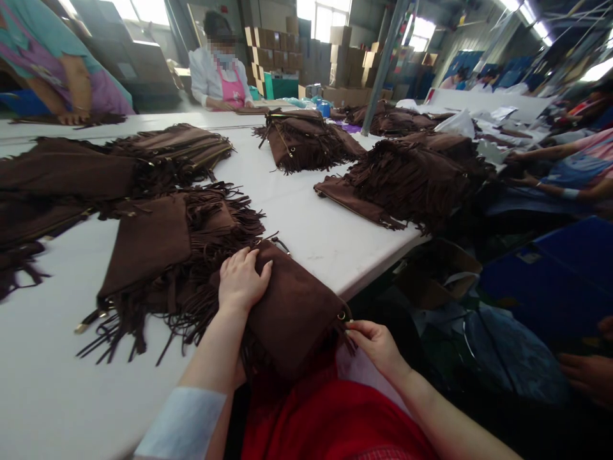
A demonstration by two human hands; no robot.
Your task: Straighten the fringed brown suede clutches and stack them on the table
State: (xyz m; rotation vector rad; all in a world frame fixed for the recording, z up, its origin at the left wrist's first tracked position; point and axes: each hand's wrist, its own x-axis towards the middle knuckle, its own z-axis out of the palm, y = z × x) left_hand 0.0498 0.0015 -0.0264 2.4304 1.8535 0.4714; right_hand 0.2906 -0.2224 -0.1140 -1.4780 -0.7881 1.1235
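Brown bag point(294, 306) at white workshop table point(306, 233)

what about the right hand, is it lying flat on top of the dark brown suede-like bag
No, the right hand is beside the bag, its fingertips near the small gold-coloured metal ring at one corner.
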